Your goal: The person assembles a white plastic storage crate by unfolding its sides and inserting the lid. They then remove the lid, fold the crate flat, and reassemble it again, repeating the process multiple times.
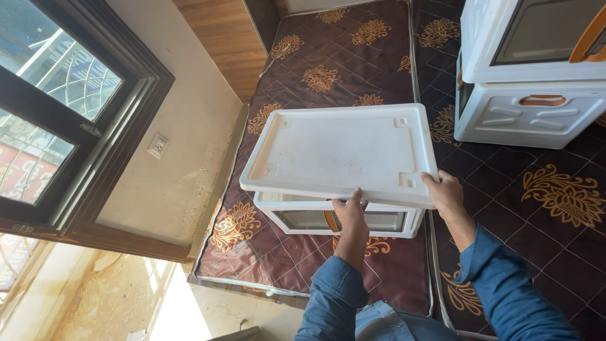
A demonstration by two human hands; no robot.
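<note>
Both hands hold a flat white plastic lid [341,153] by its near edge, above a white storage box [338,218] that stands on a maroon mattress [353,57] with a golden flower pattern. The left hand [351,215] is closed on the near edge about at its middle, thumb on top and fingers below; the right hand [447,191] grips the near right corner in the same way. The lid is tilted and turned a little against the box, so its far left corner [278,113] reaches out past the box and has no support. Because both grips are on one long side only, the far side can sink or swing, and I judge the lid may slip from the fingers or come down crooked, with one corner missing the rim of the box. The mattress is soft, so the box can rock or shift if the lid presses on one side, and then the edges will not match. Two more white boxes with orange handles [530,69] are stacked near to the right, well apart from the lid, and a wide swing of the right elbow could knock them. A window [57,113] and a wall socket [157,146] are at the left, far from the work
</note>
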